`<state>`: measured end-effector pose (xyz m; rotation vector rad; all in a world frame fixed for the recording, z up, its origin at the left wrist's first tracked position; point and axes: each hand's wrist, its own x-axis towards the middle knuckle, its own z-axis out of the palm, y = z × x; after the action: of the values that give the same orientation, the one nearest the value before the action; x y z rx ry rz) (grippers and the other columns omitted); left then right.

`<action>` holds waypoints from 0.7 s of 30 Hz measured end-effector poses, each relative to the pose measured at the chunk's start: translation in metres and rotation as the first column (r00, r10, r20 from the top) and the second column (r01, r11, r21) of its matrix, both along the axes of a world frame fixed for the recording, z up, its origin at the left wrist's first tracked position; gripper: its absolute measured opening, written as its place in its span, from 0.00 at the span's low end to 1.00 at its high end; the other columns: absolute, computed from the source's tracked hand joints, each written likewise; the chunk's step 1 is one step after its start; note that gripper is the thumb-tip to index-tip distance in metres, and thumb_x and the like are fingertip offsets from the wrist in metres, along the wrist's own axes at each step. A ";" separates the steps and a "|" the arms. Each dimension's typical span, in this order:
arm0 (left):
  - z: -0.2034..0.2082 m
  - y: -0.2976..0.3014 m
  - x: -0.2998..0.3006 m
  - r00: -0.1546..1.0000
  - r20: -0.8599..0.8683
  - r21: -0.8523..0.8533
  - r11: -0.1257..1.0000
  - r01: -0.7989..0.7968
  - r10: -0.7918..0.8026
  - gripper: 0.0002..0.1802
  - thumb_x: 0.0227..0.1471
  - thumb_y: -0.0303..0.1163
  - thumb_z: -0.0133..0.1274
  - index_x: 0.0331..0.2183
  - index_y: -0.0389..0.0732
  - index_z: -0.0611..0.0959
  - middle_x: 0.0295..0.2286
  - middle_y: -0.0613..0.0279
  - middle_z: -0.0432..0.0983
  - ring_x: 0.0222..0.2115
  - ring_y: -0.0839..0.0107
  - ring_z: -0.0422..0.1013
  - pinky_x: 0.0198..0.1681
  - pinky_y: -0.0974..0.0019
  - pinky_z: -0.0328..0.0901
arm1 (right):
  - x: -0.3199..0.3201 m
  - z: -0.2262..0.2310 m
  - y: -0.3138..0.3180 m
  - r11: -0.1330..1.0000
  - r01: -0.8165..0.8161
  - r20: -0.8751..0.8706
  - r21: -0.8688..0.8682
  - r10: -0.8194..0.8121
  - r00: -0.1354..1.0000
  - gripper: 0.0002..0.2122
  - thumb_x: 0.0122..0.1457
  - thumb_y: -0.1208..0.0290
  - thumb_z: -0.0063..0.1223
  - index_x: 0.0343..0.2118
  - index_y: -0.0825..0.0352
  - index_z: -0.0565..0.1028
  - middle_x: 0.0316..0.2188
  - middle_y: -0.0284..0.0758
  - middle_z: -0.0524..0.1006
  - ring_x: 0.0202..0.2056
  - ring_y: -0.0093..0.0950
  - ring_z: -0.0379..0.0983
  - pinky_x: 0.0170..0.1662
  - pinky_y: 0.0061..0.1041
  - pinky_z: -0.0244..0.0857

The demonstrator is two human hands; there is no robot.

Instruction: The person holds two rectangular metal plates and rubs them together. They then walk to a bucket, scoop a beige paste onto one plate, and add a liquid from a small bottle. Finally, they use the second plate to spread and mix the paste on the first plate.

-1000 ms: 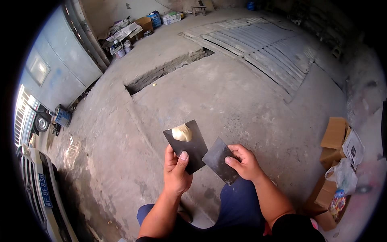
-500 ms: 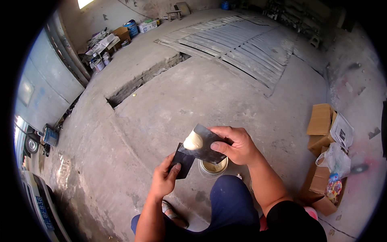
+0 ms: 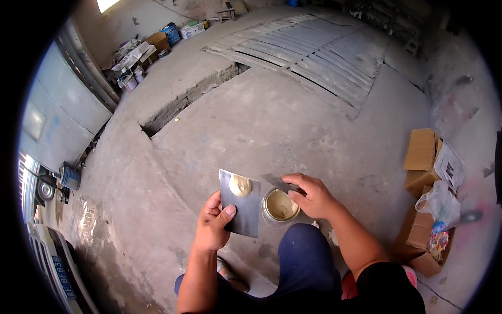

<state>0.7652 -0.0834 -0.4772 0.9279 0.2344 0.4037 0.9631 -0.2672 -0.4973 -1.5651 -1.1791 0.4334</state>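
My left hand [image 3: 213,222] grips a dark flat putty spreader [image 3: 243,213] by its lower left edge, its broad face turned up. A cream-coloured lump of putty [image 3: 240,185] sits near the top of that face. In my right hand [image 3: 308,194] is a second thin spreader [image 3: 276,181], seen nearly edge-on and tilted above the can. Below it, just past my knee, stands an open round can [image 3: 281,205] with beige putty inside. The two spreaders are apart. My right fingers hide part of the can's rim.
Cardboard boxes [image 3: 421,230] with a plastic bag [image 3: 442,204] stand to the right. A long open pit [image 3: 188,99] cuts the concrete floor ahead, with slatted metal covers [image 3: 314,57] beyond. A car's front end [image 3: 57,261] is at lower left. Paint containers [image 3: 128,79] line the far left wall.
The putty lump, earlier on the right-hand spreader, is now on the left-hand one. My left hand has turned its spreader face up; my right hand has drawn away and lowered over the can.
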 end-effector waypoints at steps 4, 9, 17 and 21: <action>-0.016 0.001 0.008 0.993 -0.033 0.036 0.993 -0.112 0.113 0.22 0.56 0.22 0.50 0.53 0.34 0.70 0.45 0.60 0.74 0.46 0.73 0.68 0.52 0.68 0.61 | -0.023 -0.016 0.000 1.000 0.005 -0.656 -0.021 -0.017 0.755 0.24 0.57 0.83 0.47 0.57 0.74 0.58 0.48 0.41 0.71 0.49 0.24 0.69 0.51 0.26 0.64; -0.030 -0.001 0.011 0.962 -0.147 0.442 0.885 -0.144 0.229 0.19 0.59 0.23 0.47 0.52 0.33 0.69 0.44 0.63 0.73 0.45 0.75 0.67 0.52 0.70 0.59 | -0.019 0.004 0.004 0.969 0.133 -0.882 0.210 0.129 0.452 0.22 0.55 0.84 0.46 0.54 0.72 0.61 0.46 0.42 0.72 0.46 0.28 0.71 0.49 0.30 0.67; -0.035 -0.020 0.020 0.948 -0.155 -0.025 0.958 -0.286 0.279 0.15 0.59 0.22 0.45 0.48 0.39 0.68 0.42 0.60 0.74 0.42 0.73 0.70 0.49 0.66 0.64 | -0.032 -0.026 0.002 0.931 0.278 -0.711 0.234 -0.031 0.703 0.22 0.58 0.83 0.44 0.55 0.70 0.57 0.47 0.37 0.70 0.47 0.22 0.67 0.53 0.25 0.61; -0.042 -0.036 0.022 0.928 -0.240 -0.172 0.928 -0.330 0.285 0.14 0.59 0.21 0.44 0.47 0.41 0.68 0.41 0.60 0.74 0.40 0.72 0.71 0.47 0.64 0.66 | -0.049 -0.033 0.013 0.888 0.279 -0.655 0.365 0.032 0.755 0.22 0.60 0.81 0.45 0.57 0.71 0.56 0.49 0.37 0.68 0.51 0.24 0.64 0.56 0.27 0.57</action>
<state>0.7870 -0.1194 -0.5196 0.7245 0.6131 0.5604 0.9138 -0.2540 -0.5308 -0.9524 -0.5588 0.5171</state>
